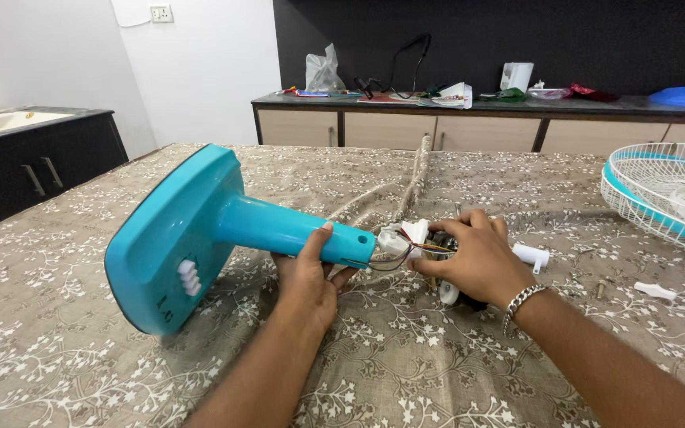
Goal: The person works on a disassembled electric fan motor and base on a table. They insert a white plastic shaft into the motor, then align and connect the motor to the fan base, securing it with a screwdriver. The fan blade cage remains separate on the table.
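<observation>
Teal plastic dominates the middle of the cloth-covered surface (81,372): a fan stand (200,234) is laid on its side, its square base tipped up and its column running long-axis toward the motor assembly (438,265) at the column's open end. The column is clasped near that end by the left hand (311,273), the grip closed around it from beneath with the thumb pressed across the top. Just beyond the column's mouth, the motor assembly is covered by the right hand (477,257), fingers curled down over the dark body; how firmly it is clamped cannot be told, since the underside is hidden. A white connector (402,236) and thin wires (406,255) are seen bridging the short gap between column and motor, so the two parts lie end to end, nearly touching. The right hand is the nearer one to the motor. Beyond the motor, a white and teal fan guard (660,198) is rested at the surface's far edge, with a small white peg (654,291) near it.
</observation>
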